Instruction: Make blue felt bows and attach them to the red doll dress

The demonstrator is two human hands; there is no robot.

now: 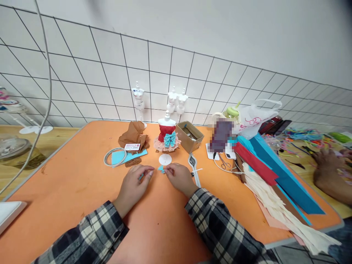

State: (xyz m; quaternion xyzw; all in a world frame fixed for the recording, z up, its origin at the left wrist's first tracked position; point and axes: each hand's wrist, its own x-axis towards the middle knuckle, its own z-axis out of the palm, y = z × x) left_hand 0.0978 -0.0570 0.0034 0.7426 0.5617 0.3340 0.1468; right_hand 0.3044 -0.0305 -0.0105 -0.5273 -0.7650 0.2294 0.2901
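Observation:
My right hand (180, 178) pinches a small light-blue piece of folded paper or cloth (161, 169) between thumb and fingertips. To its left, my left hand (135, 186) is curled, with a small blue bit (141, 176) showing among its fingers; how it is gripped is partly hidden. Just beyond both hands stands a small white dress form (167, 120) on a round white base (165, 159). It wears a red bodice (166, 132), a ruffled peach skirt (159, 145) and a blue bow (169, 139).
Left of the form lie brown crepe sheets (133, 132), a tape roll (106, 160) and a small labelled box (132, 147). To the right are a cardboard box (189, 137), grey-handled tool (193, 161), scissors (225, 164) and coloured strips (283, 176). Another person's hand (327, 161) is at far right.

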